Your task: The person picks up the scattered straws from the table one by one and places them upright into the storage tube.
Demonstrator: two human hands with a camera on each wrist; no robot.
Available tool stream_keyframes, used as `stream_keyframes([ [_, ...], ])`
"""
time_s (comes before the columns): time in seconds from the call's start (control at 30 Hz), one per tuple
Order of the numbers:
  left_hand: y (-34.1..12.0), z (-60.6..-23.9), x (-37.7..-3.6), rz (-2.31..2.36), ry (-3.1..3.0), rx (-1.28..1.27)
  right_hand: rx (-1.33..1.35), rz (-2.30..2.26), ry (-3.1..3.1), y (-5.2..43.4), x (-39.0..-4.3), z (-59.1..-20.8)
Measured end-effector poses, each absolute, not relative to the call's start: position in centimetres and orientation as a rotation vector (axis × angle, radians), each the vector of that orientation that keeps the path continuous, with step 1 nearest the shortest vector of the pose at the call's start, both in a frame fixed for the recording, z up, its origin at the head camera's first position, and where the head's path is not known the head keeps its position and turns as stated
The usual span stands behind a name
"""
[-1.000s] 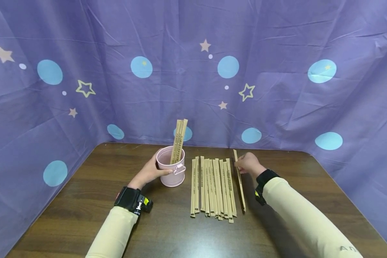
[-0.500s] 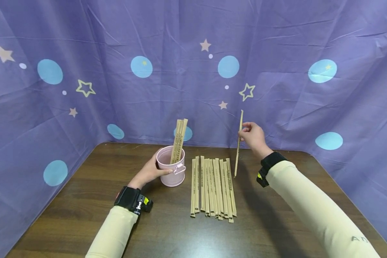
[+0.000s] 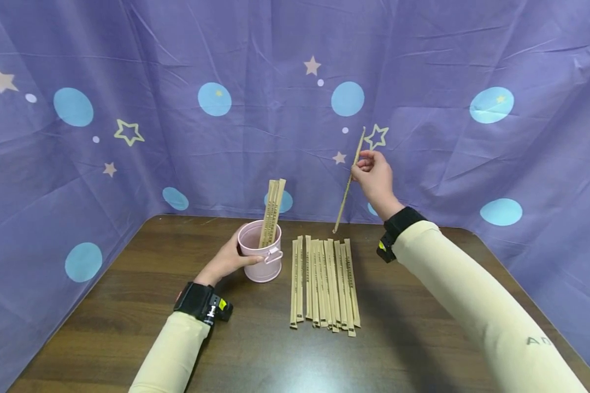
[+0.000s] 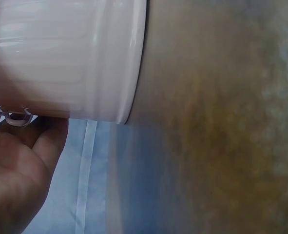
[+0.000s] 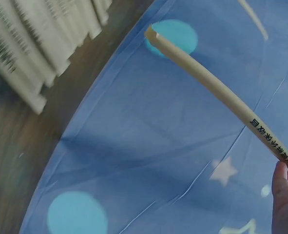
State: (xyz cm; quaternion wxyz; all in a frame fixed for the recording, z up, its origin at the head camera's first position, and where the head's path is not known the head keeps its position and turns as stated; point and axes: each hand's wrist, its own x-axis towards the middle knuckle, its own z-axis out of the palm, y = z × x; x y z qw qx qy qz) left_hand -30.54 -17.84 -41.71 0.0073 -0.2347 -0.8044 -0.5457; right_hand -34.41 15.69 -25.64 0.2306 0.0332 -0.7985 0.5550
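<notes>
While your left hand (image 3: 228, 261) cups the pink bucket (image 3: 259, 252), centre frame.
Your right hand (image 3: 373, 177) pinches one wrapped stick (image 3: 348, 182) aloft, above the row of sticks (image 3: 324, 284).

Dark wooden table (image 3: 103, 327) against purple backdrop cloth (image 3: 447, 54) with blue dots, stars.

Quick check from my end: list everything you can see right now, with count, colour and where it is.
Bucket: one, pink, on the table left of centre.
Wrapped sticks in bucket: two or three, tan, standing upright.
Row of wrapped sticks: about ten, tan, flat on the table right of the bucket.
Lifted stick: one, tan, tilted in the air.
Table: one, dark brown wood.
Backdrop cloth: purple, blue dots, stars.
Left hand: holds the bucket's side.
Right hand: pinches the lifted stick.
</notes>
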Motion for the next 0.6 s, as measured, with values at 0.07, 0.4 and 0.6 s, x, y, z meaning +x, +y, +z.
stream_keyframes([
  [0.07, -17.8, -41.8, -30.6, -1.708, -2.514, -0.742, 0.115, 1.57, -2.154, 14.7, -34.5, -25.3],
  [0.4, -17.9, -41.9, -30.5, -1.729, -2.518, -0.723, 0.225, 1.79, -1.984, 9.4, -34.2, -25.1],
  [0.6, -17.8, -41.8, -30.6, -1.692, -2.524, -0.725, 0.254, 1.816, -1.945, 6.9, -34.1, -25.9],
])
